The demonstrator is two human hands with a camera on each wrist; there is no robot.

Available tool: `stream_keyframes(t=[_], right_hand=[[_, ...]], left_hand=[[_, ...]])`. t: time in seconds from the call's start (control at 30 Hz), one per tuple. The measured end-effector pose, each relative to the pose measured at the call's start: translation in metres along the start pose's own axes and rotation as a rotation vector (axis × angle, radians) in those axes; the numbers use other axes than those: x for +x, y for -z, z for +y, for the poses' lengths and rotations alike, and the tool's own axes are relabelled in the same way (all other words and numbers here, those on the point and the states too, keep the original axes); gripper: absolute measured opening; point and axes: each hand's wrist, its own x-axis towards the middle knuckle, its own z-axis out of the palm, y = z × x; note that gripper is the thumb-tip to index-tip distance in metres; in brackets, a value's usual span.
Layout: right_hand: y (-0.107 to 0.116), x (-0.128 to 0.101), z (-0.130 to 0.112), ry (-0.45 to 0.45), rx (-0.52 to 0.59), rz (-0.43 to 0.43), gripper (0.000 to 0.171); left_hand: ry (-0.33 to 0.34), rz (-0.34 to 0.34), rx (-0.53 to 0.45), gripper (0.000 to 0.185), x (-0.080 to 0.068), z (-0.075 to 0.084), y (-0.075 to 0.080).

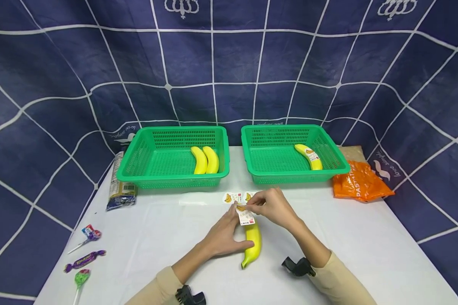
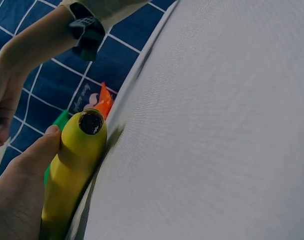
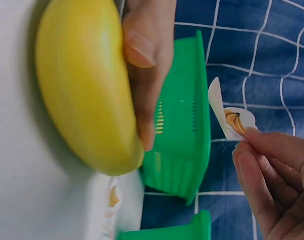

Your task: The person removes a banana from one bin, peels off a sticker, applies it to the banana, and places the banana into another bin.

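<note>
A yellow banana (image 1: pixel 253 245) lies on the white table, its dark stem end (image 2: pixel 91 122) towards me. My left hand (image 1: pixel 223 237) holds it along the left side, the thumb near the stem end and the fingers by the far end. Over that far end, my right hand (image 1: pixel 272 207) pinches a white label sticker (image 3: pixel 234 122) printed with bananas between thumb and fingers. The sticker is curved and stands apart from the banana in the right wrist view. Just beyond the hands, more banana stickers (image 1: pixel 232 198) lie on a pale strip (image 1: pixel 200 199).
A left green basket (image 1: pixel 137 178) holds two plain bananas (image 1: pixel 211 160); a right green basket (image 1: pixel 267 173) holds one stickered banana (image 1: pixel 303 150). An orange bag (image 1: pixel 356 182) lies at right. At left are a packet (image 1: pixel 121 186), a wrapped candy (image 1: pixel 85 260) and two lollipops (image 1: pixel 82 277).
</note>
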Motion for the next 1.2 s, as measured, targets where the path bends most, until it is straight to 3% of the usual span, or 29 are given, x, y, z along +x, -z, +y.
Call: stream_keyframes(t=[0.43,1.2], right_hand=[[-0.018,-0.014,0.025,-0.11,0.053,0.006,0.007],[-0.024,-0.018,0.034,-0.153,0.071,-0.014,0.005]], left_hand=[[0.041,-0.024,-0.015,0.117,-0.001,0.0,0.0],[0.038,-0.04,-0.001,0.118,0.001,0.001,0.0]])
